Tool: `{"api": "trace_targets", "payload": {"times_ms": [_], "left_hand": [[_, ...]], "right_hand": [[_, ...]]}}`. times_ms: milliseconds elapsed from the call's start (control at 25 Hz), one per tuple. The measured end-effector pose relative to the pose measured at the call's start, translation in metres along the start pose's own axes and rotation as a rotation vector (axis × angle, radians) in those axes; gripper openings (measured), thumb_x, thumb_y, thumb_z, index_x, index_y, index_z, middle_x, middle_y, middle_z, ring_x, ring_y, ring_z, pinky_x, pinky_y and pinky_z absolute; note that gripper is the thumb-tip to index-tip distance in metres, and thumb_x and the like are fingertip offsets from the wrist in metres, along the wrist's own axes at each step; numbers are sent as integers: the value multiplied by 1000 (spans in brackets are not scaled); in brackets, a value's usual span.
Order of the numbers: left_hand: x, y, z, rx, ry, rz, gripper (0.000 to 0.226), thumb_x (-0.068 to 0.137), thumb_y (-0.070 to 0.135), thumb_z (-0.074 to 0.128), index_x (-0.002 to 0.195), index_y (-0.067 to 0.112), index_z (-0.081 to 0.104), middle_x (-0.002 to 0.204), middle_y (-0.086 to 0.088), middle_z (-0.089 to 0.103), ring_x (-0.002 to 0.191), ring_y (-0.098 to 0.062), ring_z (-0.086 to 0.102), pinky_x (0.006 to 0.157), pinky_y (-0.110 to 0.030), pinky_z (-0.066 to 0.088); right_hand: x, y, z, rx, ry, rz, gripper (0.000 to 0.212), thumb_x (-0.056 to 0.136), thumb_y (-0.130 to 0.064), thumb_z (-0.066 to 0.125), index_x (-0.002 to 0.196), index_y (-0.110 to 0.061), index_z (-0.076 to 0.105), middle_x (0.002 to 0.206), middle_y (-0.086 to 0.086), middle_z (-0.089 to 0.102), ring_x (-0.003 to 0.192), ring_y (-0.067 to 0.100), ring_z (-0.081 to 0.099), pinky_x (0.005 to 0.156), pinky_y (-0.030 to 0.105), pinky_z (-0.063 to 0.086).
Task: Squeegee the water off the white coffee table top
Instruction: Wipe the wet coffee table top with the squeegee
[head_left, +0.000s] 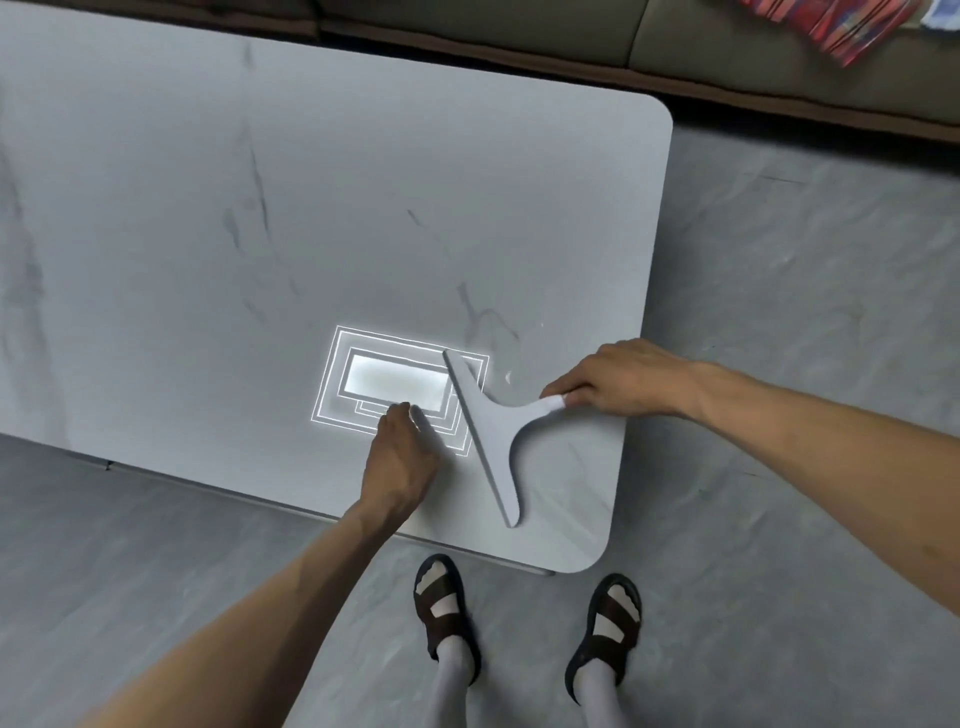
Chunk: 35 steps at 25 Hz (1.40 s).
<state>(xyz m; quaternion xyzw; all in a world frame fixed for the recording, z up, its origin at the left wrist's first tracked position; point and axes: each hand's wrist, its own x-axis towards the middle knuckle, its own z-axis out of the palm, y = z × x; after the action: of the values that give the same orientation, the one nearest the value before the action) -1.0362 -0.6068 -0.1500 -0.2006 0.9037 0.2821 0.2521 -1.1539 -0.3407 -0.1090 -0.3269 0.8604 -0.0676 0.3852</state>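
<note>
The white coffee table top, marbled with faint grey veins, fills the upper left. A white T-shaped squeegee lies on its near right part, blade edge facing left. My right hand grips the end of its handle. My left hand rests on the table just left of the blade, fingers curled, holding nothing I can see. A bright rectangular ceiling-light reflection shines on the surface by the blade. A few small water drops sit near the handle.
A brown sofa runs along the far side of the table, with a red patterned cloth on it. Grey floor surrounds the table. My feet in dark sandals stand at the table's near right corner.
</note>
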Motion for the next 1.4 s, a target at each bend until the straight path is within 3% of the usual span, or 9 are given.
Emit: {"api": "trace_targets", "payload": {"times_ms": [120,320,520,720,800,1000,1120,1240,1400], "left_hand": [[7,27,10,220,-22,136,50,88,-4,44,137,-2,36,132,-18,44,118,-32,47,98,-40,42],[14,64,23,512,-86,178,60,81,-10,14,139,-8,28,131,-15,39,115,-29,41,96,-39,37],[3,94,30,440,-57,69,49,91,14,40,136,-4,32,129,-19,44,116,-35,46,99,-42,42],[15,96,40,460,7,25,81,85,30,61,148,1,18,148,-30,24,131,-50,32,111,-51,30],[26,93,47,454,25,-13,98,77,34,70,151,5,12,153,-32,15,136,-53,24,113,-57,25],[46,75,62,520,29,-41,119,66,48,79,151,4,9,151,-39,11,134,-63,19,111,-60,26],[53,68,65,563,-8,-26,123,68,60,73,151,0,6,149,-43,13,132,-65,21,108,-60,31],[56,70,66,581,0,-9,118,72,59,70,151,-2,6,148,-45,15,131,-66,24,108,-60,33],[57,69,66,599,-20,0,114,75,55,67,151,-3,4,147,-46,14,130,-66,24,107,-60,32]], "right_hand": [[-20,33,-2,51,63,136,32,98,-51,38,126,-64,46,130,-24,59,117,13,56,81,28,37],[-68,73,12,187,125,318,30,96,-52,41,121,-67,50,103,-22,66,82,7,57,65,27,39],[-121,107,24,199,156,456,29,97,-52,42,121,-67,49,118,-16,67,102,18,62,83,36,49],[-152,131,-5,82,218,590,29,94,-60,39,121,-67,49,117,-14,68,100,21,64,69,32,41],[-145,131,-25,147,275,604,30,96,-56,39,122,-62,52,98,-14,70,85,17,63,62,31,37],[-58,101,-64,778,575,561,28,97,-32,41,108,-27,66,71,1,59,48,16,46,46,25,37],[6,74,-85,1080,712,650,29,99,-33,37,107,-18,61,79,5,52,49,16,43,34,13,28],[43,53,-94,1247,646,762,34,99,-33,33,124,-24,55,81,1,50,61,19,47,36,13,31],[42,38,-67,839,568,698,50,95,-11,26,141,-25,39,97,11,60,72,31,59,45,34,50]]}}
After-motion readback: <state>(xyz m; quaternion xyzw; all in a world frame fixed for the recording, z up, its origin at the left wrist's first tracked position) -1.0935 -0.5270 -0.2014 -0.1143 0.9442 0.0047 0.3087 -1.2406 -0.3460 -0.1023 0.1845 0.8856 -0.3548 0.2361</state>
